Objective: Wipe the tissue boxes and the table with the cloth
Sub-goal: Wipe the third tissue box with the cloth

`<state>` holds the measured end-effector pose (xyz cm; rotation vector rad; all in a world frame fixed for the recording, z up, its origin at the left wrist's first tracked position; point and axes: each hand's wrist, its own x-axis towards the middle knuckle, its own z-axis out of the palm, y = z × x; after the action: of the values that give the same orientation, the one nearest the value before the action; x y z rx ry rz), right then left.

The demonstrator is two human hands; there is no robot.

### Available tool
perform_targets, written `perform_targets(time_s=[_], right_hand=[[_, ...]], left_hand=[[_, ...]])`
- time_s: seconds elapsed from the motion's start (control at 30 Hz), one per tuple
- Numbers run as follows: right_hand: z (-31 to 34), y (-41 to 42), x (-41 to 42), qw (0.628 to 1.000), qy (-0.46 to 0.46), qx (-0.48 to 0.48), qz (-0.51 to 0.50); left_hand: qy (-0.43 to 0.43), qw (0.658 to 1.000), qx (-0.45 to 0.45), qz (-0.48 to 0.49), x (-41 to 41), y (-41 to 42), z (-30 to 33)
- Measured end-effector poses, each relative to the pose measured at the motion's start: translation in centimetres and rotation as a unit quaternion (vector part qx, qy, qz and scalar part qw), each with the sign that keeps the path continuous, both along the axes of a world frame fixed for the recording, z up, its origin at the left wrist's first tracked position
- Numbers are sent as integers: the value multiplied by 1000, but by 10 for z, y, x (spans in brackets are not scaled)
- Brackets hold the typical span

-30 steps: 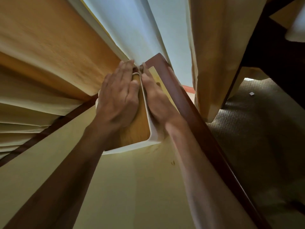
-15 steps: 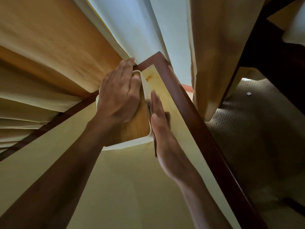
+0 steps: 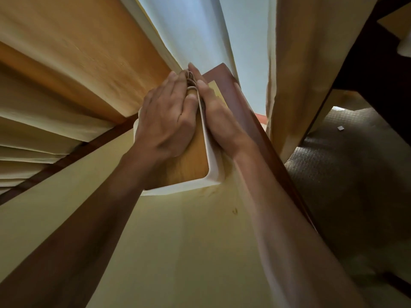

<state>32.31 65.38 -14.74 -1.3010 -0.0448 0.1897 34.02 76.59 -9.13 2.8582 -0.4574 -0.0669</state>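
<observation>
Left hand (image 3: 165, 125) flat and open atop tissue box (image 3: 189, 167), right hand (image 3: 219, 121) pressing cloth (image 3: 190, 77) along its 3 o'clock side, fingers straight, counter (image 3: 178, 241) beneath

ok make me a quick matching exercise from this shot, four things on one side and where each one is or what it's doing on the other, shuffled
Things
1. left hand
2. right hand
3. tissue box
4. cloth

Places or states
A. stands in the far corner of the table, near the curtain
B. lies flat on the wooden top of the box
C. a small bit shows between the fingertips of both hands
D. presses along the white right side of the box

Pairs: 1-B, 2-D, 3-A, 4-C
</observation>
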Motion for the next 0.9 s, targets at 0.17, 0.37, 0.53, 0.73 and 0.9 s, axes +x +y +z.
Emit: perform_targets(time_s=[0.17,0.37,0.53,0.73,0.9], right_hand=[[8,-2,-8,1000,22,-5,-10],[5,1,-65,999,11,-32,-23],[6,7,-119,1000,27,-11,5],[10,6,-107,999,37,-2,-10],[11,-1,-36,999,39,-17,-22]], left_hand=[[-2,1000,13,8,-3,1,-2],[-7,1000,11,11,-4,0,1],[-8,1000,16,24,-4,0,-1],[-10,1000,15,25,-5,-3,2],[-3,1000,3,18,-6,-3,4]])
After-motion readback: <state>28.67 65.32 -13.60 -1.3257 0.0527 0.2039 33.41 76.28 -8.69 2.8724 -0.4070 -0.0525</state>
